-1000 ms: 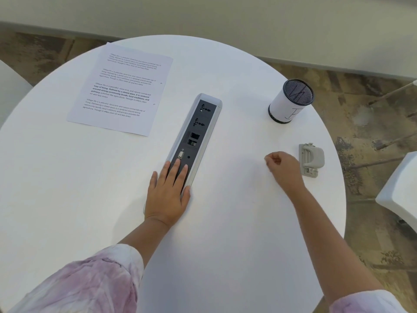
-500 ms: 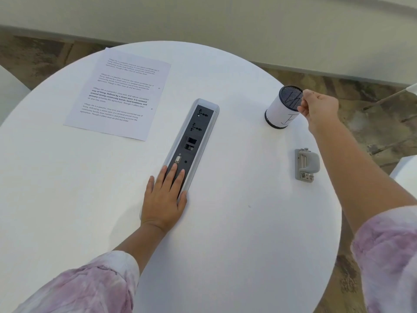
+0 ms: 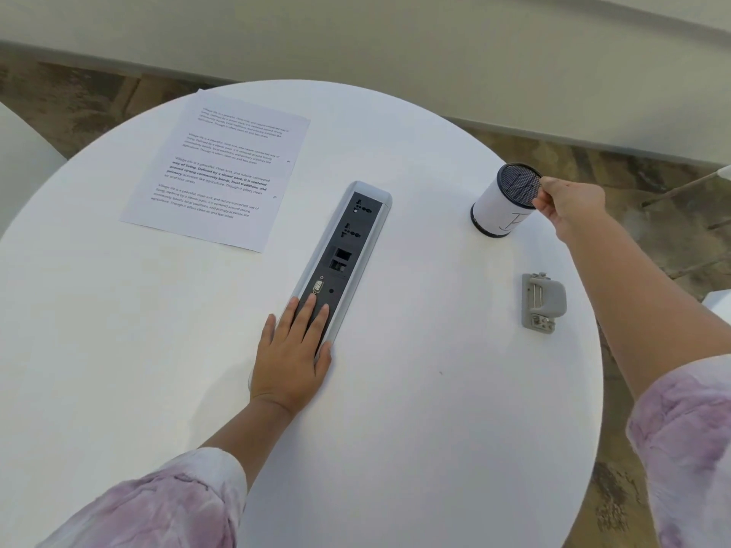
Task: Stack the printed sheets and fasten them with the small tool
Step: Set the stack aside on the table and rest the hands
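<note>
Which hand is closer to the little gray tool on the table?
The right hand. It is up beyond the gray tool, pinching the rim of the mesh cup. The left hand lies flat on the socket strip, farther off across the table.

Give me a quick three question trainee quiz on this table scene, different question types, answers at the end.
1. True or false: the right hand holds the small grey fastening tool.
2. The left hand lies flat on: A) the printed white paper sheet B) the grey-framed black socket strip C) the floor.
3. Fill in: the right hand's fingertips touch the rim of the white cylindrical mesh-topped ___.

Key: 1 false; 2 B; 3 cup.
</note>
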Available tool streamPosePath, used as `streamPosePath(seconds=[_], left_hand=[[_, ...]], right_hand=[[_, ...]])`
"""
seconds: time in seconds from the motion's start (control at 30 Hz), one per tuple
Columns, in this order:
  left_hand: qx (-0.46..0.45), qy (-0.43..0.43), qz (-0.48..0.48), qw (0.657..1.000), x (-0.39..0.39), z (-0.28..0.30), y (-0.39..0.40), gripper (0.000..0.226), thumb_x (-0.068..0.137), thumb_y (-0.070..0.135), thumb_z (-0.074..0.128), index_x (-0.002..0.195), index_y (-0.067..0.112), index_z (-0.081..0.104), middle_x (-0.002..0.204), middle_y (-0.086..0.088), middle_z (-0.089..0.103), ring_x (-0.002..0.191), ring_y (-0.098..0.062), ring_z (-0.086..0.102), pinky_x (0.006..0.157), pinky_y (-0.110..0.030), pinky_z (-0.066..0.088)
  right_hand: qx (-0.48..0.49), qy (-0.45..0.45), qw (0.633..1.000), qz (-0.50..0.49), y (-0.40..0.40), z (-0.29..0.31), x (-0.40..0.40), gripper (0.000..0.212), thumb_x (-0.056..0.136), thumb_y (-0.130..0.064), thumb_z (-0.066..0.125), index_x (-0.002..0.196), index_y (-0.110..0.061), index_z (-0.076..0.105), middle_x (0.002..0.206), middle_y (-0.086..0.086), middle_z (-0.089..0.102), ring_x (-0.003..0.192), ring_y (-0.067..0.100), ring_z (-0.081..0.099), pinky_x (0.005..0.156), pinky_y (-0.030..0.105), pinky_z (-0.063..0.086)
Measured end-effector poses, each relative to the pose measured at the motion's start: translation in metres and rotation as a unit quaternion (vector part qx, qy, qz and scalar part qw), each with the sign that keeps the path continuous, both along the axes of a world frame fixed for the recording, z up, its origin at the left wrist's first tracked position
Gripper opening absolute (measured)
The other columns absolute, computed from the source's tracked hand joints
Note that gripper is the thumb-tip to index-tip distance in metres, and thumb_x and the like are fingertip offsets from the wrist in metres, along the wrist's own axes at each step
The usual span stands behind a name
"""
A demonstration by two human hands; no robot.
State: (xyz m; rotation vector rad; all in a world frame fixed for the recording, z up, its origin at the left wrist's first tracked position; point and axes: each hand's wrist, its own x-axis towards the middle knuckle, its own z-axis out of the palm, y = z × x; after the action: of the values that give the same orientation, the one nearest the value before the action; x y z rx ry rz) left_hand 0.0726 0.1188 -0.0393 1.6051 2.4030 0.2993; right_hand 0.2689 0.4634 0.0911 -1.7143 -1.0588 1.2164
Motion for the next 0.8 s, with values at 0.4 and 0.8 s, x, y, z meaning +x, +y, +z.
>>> streamPosePath(seconds=[0.4, 0.8], left_hand=[[-0.004, 0.002, -0.003, 1.000, -0.001, -0.001, 0.000, 0.054, 0.089, 0.037, 0.027, 0.136, 0.016, 0.047, 0.144, -0.006, 0.045, 0.135, -0.028, 0.038, 0.107, -0.051, 0.032], [0.003, -0.002, -0.004, 1.000, 0.001, 0.002, 0.000, 0.055, 0.089, 0.037, 0.026, 0.135, 0.014, 0.048, 0.143, -0.009, 0.046, 0.135, -0.029, 0.038, 0.107, -0.053, 0.032]], right_hand=[[0.061, -0.060, 0.979, 0.185, -0.097, -0.030, -0.006, 0.014, 0.089, -0.011, 0.058, 0.101, -0.005, 0.060, 0.071, -0.001, 0.054, 0.062, 0.006, 0.051, 0.052, 0.009, 0.050], [-0.021, -0.238, 0.941, 0.239, -0.233, -0.115, 0.045, 0.022, 0.084, -0.014, 0.064, 0.104, -0.011, 0.057, 0.081, -0.001, 0.060, 0.072, 0.011, 0.055, 0.060, 0.013, 0.037]])
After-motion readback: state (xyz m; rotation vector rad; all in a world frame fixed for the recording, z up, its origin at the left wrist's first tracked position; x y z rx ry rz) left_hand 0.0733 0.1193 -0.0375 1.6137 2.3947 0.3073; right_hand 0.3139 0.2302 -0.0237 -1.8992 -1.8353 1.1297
